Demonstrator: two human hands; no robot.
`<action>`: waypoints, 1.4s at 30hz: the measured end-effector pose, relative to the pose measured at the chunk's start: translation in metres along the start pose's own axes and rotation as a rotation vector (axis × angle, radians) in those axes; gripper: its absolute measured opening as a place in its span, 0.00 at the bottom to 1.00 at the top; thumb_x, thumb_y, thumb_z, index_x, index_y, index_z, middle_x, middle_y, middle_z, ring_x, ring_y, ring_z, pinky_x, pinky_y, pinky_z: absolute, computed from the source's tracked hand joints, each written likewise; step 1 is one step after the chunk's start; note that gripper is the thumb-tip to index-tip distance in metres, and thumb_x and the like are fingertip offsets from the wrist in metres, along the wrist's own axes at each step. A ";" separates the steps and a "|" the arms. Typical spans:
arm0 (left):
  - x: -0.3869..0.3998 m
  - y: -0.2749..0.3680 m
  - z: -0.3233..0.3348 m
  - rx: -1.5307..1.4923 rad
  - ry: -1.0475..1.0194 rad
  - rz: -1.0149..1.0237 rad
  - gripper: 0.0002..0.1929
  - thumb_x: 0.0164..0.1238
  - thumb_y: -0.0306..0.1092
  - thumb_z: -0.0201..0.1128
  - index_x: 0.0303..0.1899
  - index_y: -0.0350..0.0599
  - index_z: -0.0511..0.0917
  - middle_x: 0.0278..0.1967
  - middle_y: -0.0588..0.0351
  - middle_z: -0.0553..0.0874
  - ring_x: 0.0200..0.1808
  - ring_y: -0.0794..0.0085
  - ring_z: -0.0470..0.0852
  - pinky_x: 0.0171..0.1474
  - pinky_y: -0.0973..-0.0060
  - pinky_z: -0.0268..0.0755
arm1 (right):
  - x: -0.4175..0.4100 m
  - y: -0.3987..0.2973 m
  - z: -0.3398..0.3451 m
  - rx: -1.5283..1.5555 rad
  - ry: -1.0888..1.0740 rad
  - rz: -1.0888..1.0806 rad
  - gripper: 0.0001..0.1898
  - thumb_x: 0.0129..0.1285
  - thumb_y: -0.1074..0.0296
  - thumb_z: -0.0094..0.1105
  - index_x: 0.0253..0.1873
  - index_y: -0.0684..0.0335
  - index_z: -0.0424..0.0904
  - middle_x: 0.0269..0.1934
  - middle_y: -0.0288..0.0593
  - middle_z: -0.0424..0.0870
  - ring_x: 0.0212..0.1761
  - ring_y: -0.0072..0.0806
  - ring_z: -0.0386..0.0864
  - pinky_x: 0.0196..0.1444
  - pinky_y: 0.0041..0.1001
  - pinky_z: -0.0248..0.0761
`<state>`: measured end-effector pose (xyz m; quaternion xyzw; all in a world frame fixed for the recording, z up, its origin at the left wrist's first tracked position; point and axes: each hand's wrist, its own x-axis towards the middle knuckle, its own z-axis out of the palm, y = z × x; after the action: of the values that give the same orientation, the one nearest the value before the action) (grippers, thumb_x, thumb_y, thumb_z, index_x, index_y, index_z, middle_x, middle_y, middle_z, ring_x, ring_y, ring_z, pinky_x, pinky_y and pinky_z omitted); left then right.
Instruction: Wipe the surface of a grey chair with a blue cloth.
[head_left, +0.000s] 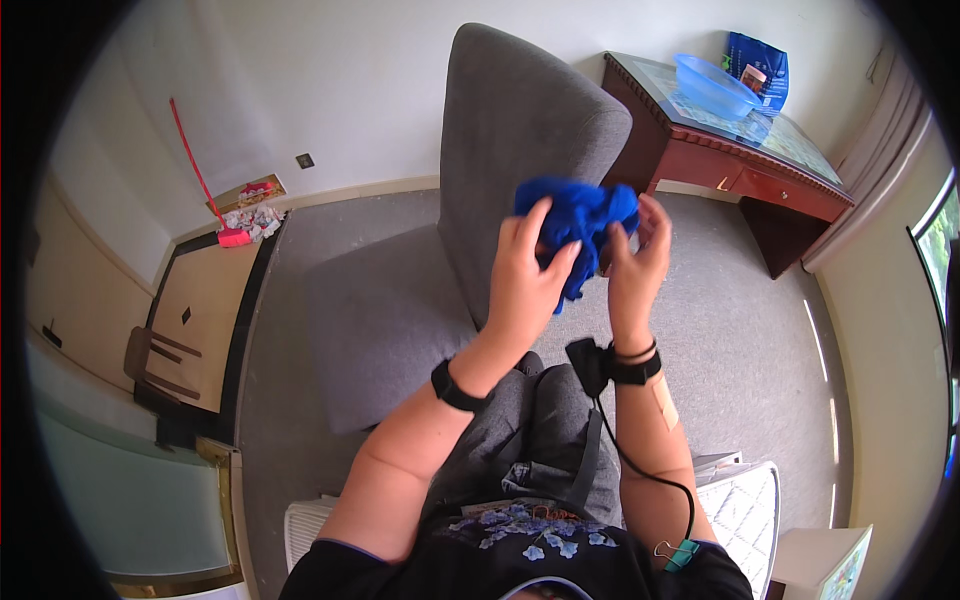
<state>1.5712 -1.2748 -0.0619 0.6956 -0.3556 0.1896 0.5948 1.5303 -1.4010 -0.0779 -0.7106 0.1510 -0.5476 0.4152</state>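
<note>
A crumpled blue cloth (581, 217) is held up between both hands, in front of the grey upholstered chair (517, 127). My left hand (529, 262) grips its left side, with thumb and fingers pressed into the folds. On the right side, my right hand (637, 259) has its thumb against the cloth, and its fingers curl around the edge. Part of the cloth hangs down between the hands. The chair's seat (382, 315) extends to the left below them. Black bands circle both wrists, and a cable runs from the right one.
A reddish wooden desk (750, 161) at the back right bears a light blue plastic basin (712, 86), a jar (752, 77) and a blue bag (761, 64). A red-handled broom (196, 165) leans by litter (255, 221) at left. Behind me lies a quilted mattress (739, 517).
</note>
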 end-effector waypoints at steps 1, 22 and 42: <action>0.016 0.009 -0.001 -0.010 0.014 0.038 0.24 0.56 0.27 0.69 0.56 0.40 0.73 0.37 0.52 0.73 0.30 0.71 0.74 0.35 0.75 0.71 | 0.015 -0.008 0.003 0.066 0.055 -0.020 0.25 0.57 0.81 0.61 0.60 0.64 0.69 0.48 0.46 0.75 0.48 0.32 0.75 0.53 0.28 0.68; 0.021 -0.021 0.026 0.235 0.245 0.279 0.22 0.59 0.31 0.64 0.56 0.46 0.71 0.55 0.48 0.72 0.53 0.51 0.75 0.50 0.62 0.73 | -0.017 -0.017 0.040 0.118 -0.060 -0.108 0.21 0.68 0.76 0.42 0.65 0.67 0.63 0.66 0.57 0.63 0.67 0.50 0.64 0.65 0.36 0.60; -0.021 -0.003 0.005 -0.021 0.078 0.201 0.22 0.69 0.26 0.54 0.64 0.46 0.67 0.56 0.44 0.68 0.52 0.55 0.75 0.52 0.67 0.71 | -0.037 -0.020 0.015 0.090 -0.030 0.117 0.30 0.62 0.79 0.55 0.70 0.59 0.60 0.45 0.47 0.78 0.44 0.32 0.78 0.44 0.27 0.73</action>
<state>1.5588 -1.2742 -0.0793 0.6423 -0.4019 0.2716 0.5934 1.5260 -1.3572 -0.0876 -0.6894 0.1614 -0.5176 0.4804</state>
